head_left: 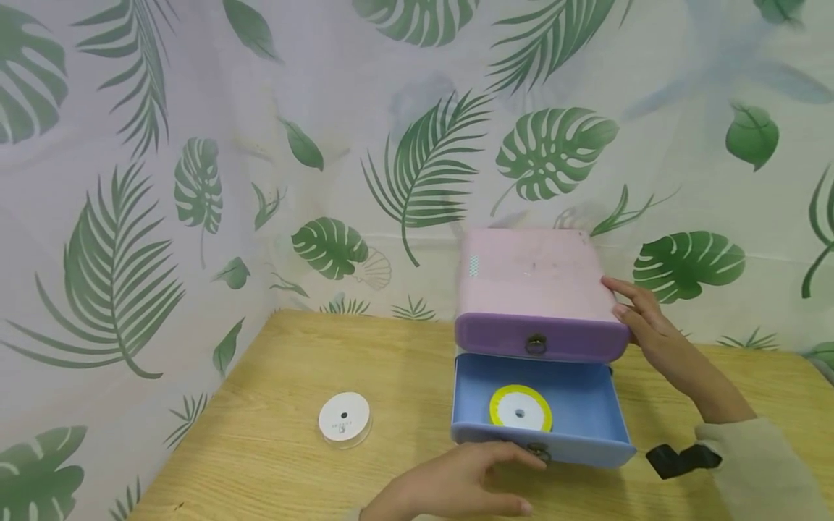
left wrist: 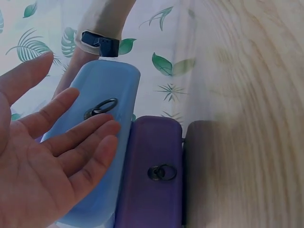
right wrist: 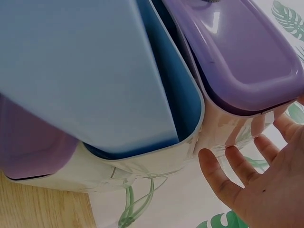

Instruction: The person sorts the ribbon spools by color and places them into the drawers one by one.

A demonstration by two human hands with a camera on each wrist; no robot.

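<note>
A small chest of drawers (head_left: pixel 531 271) has a pink top and a purple top drawer (head_left: pixel 482 334), which is closed. Below it the blue drawer (head_left: pixel 580 398) stands pulled out, with a yellow-rimmed white spool (head_left: pixel 519 401) lying inside. My left hand (head_left: pixel 449 481) is at the blue drawer's front, its fingers extended beside the metal ring pull (left wrist: pixel 92 113). My right hand (head_left: pixel 658 347) rests along the chest's right side, fingertips at the top edge; in the right wrist view its fingers (right wrist: pixel 216 173) lie straight against the pink side wall.
A white-faced spool (head_left: pixel 352 416) lies on the wooden table (head_left: pixel 287 463), left of the chest. Under the blue drawer is a closed purple bottom drawer (left wrist: pixel 147 204). A leaf-print cloth (head_left: pixel 260 217) hangs behind the table and along its left side.
</note>
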